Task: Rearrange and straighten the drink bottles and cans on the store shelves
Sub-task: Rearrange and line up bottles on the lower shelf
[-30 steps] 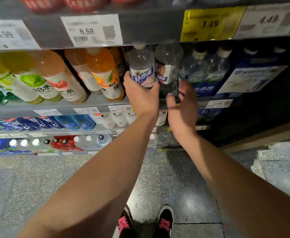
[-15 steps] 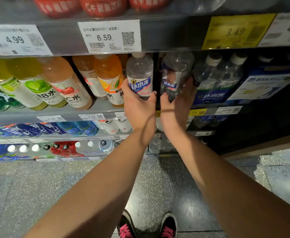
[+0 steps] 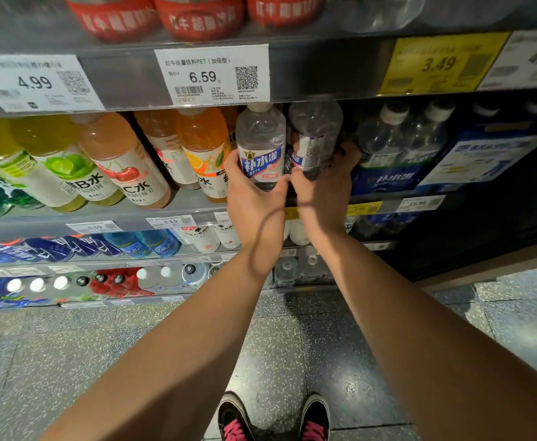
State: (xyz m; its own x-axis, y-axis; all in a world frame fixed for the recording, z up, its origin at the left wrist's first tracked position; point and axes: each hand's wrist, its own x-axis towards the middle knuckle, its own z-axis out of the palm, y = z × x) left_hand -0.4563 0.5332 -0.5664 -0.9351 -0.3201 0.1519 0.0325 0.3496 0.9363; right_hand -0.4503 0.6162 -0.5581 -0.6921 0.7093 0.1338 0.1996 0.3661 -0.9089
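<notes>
Reaching up and forward with both arms nearly straight, we have each hand wrapped on its own clear bottle on the middle shelf (image 3: 152, 214). Our left hand (image 3: 254, 194) curls round the lower part of the clear bottle with the blue label (image 3: 261, 144), thumb on the left of the label and fingers hidden behind; that bottle stands upright with its label facing us. Our right hand (image 3: 324, 189) grips the second clear bottle (image 3: 313, 135) from below and from the right, fingers curled round its far side; this bottle leans a little and its label is turned sideways. The two bottles sit just beside each other, and our thumbs nearly meet at their bases, above the shelf's front lip.

Room is tight here. The bottle tops come close under the upper shelf edge (image 3: 324, 71), where the price tags (image 3: 211, 74) hang. To the left the orange drink bottle (image 3: 205, 154) stands just beside the left-hand bottle, and past it the row of juice bottles runs on. To the right the shrink-wrapped pack of bottles (image 3: 401, 144) stands near our right hand, with a dark gap behind. Below, lower shelves hold more bottles, and the speckled floor (image 3: 292, 345) lies open around our shoes (image 3: 235, 421).
</notes>
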